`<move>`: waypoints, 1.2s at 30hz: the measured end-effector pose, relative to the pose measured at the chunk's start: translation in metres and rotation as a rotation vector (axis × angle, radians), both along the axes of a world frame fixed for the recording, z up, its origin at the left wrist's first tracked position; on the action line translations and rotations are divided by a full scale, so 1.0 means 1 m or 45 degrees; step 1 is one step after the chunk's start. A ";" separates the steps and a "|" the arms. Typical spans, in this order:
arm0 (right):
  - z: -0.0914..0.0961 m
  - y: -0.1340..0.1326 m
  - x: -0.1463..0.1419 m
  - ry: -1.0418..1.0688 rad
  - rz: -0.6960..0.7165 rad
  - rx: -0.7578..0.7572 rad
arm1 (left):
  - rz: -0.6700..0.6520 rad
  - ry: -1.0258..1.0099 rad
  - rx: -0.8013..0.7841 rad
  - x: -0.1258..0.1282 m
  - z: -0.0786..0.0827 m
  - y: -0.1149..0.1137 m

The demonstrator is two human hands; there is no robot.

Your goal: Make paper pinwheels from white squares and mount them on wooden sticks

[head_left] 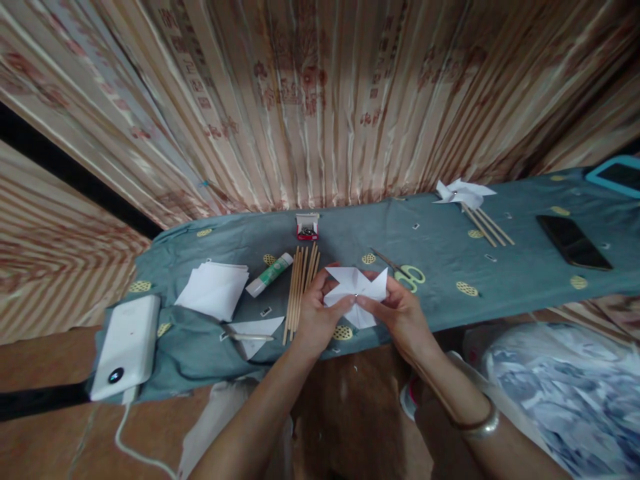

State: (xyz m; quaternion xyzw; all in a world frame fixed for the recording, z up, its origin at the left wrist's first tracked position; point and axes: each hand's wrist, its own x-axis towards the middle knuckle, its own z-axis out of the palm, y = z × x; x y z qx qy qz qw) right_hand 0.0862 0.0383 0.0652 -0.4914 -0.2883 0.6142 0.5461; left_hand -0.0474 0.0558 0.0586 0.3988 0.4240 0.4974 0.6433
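Between both hands is a white paper pinwheel with a small metal pin at its centre. My left hand grips its left side, the thumb close to the pin. On the other side, my right hand pinches the paper, its thumb also beside the pin. The fingertips behind the paper are hidden. Just left of my left hand lies a bundle of wooden sticks. Green-handled scissors rest beyond my right hand. A small red box of metal pins stands open behind the sticks.
Left on the cloth-covered table are a glue stick, stacked white paper, a pen on a paper scrap and a white power bank. Right are pinwheels on sticks, a phone and a plastic bag.
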 end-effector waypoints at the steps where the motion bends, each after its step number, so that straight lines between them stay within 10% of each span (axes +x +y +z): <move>1: 0.000 0.000 0.000 -0.006 -0.004 0.001 | -0.005 0.005 0.003 0.000 0.000 0.000; 25: -0.020 0.003 0.006 0.075 -0.008 -0.022 | 0.163 -0.019 0.000 -0.004 -0.024 -0.017; 36: -0.022 0.005 0.022 0.011 -0.064 0.042 | 0.329 0.245 0.045 -0.061 -0.021 -0.065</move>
